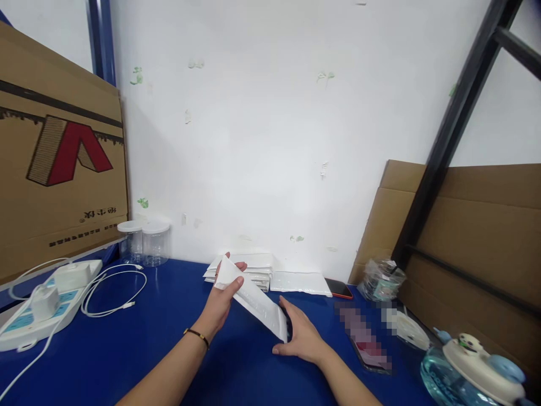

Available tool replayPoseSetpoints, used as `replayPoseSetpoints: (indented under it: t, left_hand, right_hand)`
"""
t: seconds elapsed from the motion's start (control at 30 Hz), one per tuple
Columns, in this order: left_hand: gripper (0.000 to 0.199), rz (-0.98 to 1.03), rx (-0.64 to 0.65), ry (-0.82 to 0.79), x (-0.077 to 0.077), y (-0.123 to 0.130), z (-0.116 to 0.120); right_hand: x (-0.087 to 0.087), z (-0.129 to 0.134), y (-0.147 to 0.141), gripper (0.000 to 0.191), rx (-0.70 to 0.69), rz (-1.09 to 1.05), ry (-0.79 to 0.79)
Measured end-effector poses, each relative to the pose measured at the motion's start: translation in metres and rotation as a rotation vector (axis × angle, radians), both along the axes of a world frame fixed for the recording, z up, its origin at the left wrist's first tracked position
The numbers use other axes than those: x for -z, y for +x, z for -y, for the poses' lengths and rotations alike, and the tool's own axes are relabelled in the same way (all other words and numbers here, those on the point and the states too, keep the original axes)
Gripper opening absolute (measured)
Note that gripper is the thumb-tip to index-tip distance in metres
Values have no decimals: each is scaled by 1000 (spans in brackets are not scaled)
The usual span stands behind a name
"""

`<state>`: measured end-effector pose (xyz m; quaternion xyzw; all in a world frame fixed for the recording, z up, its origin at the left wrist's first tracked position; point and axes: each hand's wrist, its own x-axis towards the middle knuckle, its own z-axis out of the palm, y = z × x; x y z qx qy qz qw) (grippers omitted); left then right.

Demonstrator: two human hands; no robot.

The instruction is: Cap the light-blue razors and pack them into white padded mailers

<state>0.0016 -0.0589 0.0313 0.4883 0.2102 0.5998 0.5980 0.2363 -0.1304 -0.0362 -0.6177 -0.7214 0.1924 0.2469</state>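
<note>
A white padded mailer envelope (257, 301) slants down to the right in front of me, above the blue tabletop. My left hand (228, 287) is closed on its upper left end, with the thumb across the front. Around the lower right end curves my right hand (302, 332), fingers above and thumb below. Something dark shows in the narrow gap between that palm and the envelope's end; its kind is hidden. Behind the hands lies a stack of white mailers (257, 265), and one more flat white mailer (300, 283) lies to its right.
At left are a white power strip (63, 307), a white cable (114, 310) and two lidded clear jars (156, 245). At right lie a phone (338, 288), a pixelated phone-like item (366, 341), a bagged container (382, 279) and a teal bottle (465, 372). Cardboard (486, 237) flanks the table.
</note>
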Motion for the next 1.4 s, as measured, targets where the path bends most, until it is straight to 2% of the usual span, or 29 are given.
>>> replayPoseSetpoints:
  t: [0.2,0.43,0.6,0.87,1.2,1.4]
  left_hand:
    - [87,-6,13,40,-23,-1,-2]
    - [86,-38,-17,70,-38,-17,-8]
    - [83,-63,-5,73,-47,-29,-12]
    - [86,-75,1,153,-71,-37,-13]
    - [93,-147,-24,296,-115,-47,-9]
    - [87,-253,-65,408,-130,-53,-10]
  right_hand:
    - [1,0,0,115,4,-6,16]
    - [-3,2,-4,71,-32,78,84]
    - [-11,6,-7,55,-60,128,100]
    - [-16,9,-8,61,-58,148,87]
    - [-16,9,-10,57,-76,230,86]
    - [-16,10,-9,55,-83,244,103]
